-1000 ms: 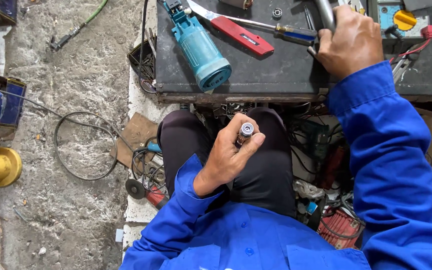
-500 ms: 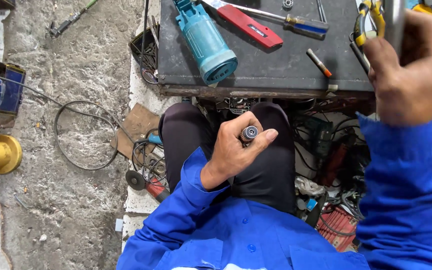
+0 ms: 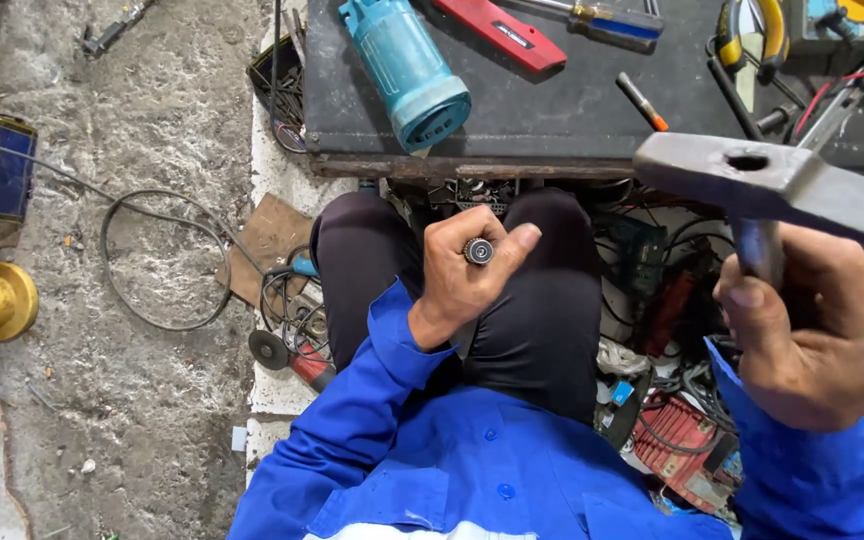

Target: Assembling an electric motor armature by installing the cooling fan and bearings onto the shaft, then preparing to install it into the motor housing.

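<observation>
Gripping a blocky steel hammer, right hand fingers clamp; left hand pinches round metal bearing.

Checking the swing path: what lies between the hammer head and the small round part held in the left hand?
Nothing solid: in the head view, only air separates the hammer and round part, above the dark-trousered knee.

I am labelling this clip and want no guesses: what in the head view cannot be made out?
- Small round metal part in the left hand: the fingers cover all but its end face.
- Grey steel hammer: its handle is hidden inside the right hand.
- Yellow-handled pliers and red flat tool on the dark workbench: cut off by the top edge.
- Teal cylindrical motor housing: its far end is cropped.
</observation>
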